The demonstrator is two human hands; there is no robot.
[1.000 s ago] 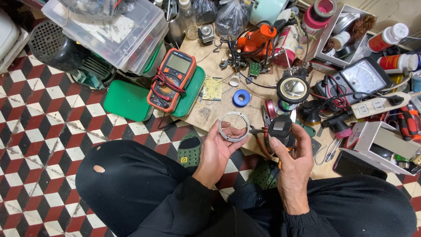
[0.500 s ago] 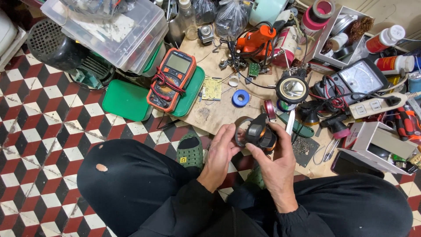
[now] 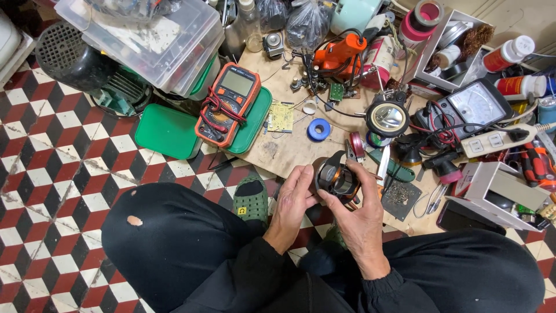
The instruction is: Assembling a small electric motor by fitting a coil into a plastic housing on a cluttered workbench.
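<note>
Both hands grip a dark coil part (image 3: 335, 178) wound with copper wire. The left hand (image 3: 294, 200) pinches its side with curled fingers; the right hand (image 3: 358, 215) apparently wraps beneath it.

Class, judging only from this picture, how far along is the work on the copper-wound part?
Done: nothing clearly finished. In hand: the left hand and right hand both grip the copper-wound coil part above the wooden board. Left: the small circuit board and orange multimeter lie untouched.
</note>
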